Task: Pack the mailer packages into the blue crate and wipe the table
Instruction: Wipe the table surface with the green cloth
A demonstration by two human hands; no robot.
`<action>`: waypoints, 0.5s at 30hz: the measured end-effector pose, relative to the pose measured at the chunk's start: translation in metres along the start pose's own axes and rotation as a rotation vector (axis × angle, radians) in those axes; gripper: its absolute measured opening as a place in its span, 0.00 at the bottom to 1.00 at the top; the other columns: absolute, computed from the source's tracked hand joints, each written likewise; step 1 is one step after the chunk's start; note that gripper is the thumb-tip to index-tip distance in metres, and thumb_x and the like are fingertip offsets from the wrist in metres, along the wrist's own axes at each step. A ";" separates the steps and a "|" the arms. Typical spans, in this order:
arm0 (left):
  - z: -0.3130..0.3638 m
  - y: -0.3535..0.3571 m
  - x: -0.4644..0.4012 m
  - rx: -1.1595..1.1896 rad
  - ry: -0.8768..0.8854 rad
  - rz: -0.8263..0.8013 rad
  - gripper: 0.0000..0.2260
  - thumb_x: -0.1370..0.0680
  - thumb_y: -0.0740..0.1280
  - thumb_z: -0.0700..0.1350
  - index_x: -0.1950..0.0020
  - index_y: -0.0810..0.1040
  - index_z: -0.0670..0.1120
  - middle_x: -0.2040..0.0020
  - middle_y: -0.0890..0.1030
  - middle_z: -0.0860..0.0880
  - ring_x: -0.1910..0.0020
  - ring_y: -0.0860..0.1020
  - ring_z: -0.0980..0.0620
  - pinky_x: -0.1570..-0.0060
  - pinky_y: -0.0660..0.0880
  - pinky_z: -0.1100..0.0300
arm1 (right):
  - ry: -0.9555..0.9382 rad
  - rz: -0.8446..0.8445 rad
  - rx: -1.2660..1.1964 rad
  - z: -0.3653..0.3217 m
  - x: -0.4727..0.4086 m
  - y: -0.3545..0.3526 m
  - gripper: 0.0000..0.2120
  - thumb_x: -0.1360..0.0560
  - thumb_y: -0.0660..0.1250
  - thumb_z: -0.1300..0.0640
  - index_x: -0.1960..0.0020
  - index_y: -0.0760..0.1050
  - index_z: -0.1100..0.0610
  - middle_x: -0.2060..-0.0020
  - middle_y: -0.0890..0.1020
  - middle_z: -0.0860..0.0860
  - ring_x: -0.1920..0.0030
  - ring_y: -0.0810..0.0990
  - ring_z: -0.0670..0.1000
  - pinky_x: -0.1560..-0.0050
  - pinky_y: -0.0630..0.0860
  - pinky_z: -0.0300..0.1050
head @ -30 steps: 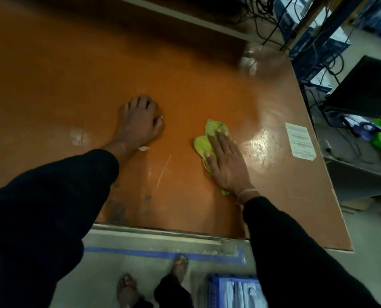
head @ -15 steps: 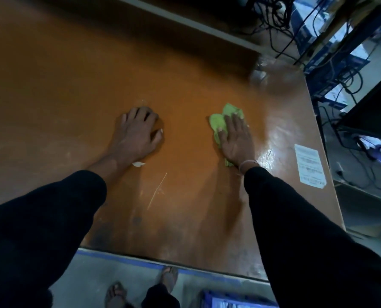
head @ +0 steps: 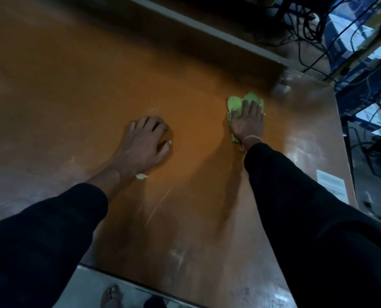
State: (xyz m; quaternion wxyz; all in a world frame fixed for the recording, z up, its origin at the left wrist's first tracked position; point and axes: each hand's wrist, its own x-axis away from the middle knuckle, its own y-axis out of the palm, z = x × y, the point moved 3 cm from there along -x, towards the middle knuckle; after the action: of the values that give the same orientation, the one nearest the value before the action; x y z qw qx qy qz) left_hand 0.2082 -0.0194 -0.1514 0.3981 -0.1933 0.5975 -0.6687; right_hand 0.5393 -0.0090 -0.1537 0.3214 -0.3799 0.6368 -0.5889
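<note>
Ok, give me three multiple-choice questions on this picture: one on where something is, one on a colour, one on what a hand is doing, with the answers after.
1. Where does the white label sit on the table?
A. near its right edge
B. under the left hand
C. at its far left corner

2. What colour is the cloth?
A. blue
B. green
C. white

3. How does the right hand meet the cloth?
A. lifts it clear of the table
B. hangs beside it without touching
C. presses it flat to the table with straight fingers

Answers: 1 A, the label lies by the right edge, past the right sleeve. 2 B, bright green shows round the fingers. 3 C, the palm lies on the cloth; the left hand rests on bare table.
</note>
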 end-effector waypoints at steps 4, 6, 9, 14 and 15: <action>0.000 0.001 0.000 0.001 0.011 0.011 0.22 0.19 0.57 0.58 0.32 0.74 0.47 0.33 0.73 0.47 0.36 0.70 0.43 0.42 0.65 0.47 | -0.435 -0.041 -0.001 -0.021 -0.008 -0.002 0.30 0.17 0.44 0.39 0.18 0.52 0.50 0.19 0.52 0.53 0.19 0.49 0.55 0.21 0.48 0.58; 0.000 0.000 0.000 0.005 0.011 0.011 0.21 0.19 0.58 0.57 0.31 0.74 0.47 0.32 0.72 0.47 0.35 0.70 0.43 0.42 0.64 0.47 | -0.357 -0.006 0.018 -0.009 -0.017 -0.003 0.30 0.17 0.43 0.39 0.18 0.52 0.51 0.19 0.53 0.54 0.19 0.50 0.56 0.21 0.49 0.59; 0.001 -0.002 0.000 0.011 0.010 0.008 0.20 0.18 0.61 0.56 0.31 0.73 0.47 0.31 0.72 0.47 0.34 0.69 0.42 0.41 0.64 0.46 | -0.026 -0.008 0.029 -0.001 -0.015 -0.003 0.32 0.18 0.41 0.39 0.18 0.49 0.54 0.19 0.51 0.56 0.19 0.48 0.57 0.21 0.48 0.59; 0.001 -0.002 0.001 0.019 0.009 0.014 0.19 0.18 0.62 0.56 0.31 0.74 0.47 0.32 0.72 0.46 0.35 0.70 0.42 0.42 0.65 0.46 | -0.506 -0.035 0.008 -0.031 0.055 0.004 0.30 0.16 0.43 0.39 0.18 0.51 0.50 0.19 0.51 0.52 0.19 0.48 0.54 0.20 0.46 0.56; 0.001 -0.002 0.002 0.012 0.004 0.015 0.19 0.18 0.62 0.56 0.31 0.74 0.47 0.32 0.72 0.46 0.35 0.70 0.42 0.42 0.65 0.46 | -0.507 -0.028 0.005 -0.024 0.064 0.004 0.29 0.16 0.43 0.39 0.18 0.51 0.50 0.19 0.52 0.52 0.19 0.49 0.54 0.20 0.47 0.56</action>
State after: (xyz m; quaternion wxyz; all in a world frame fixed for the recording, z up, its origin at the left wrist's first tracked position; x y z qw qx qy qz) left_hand 0.2071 -0.0219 -0.1493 0.4032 -0.1849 0.5956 -0.6697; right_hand 0.4861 -0.0517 -0.1527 0.4635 -0.5233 0.5291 -0.4810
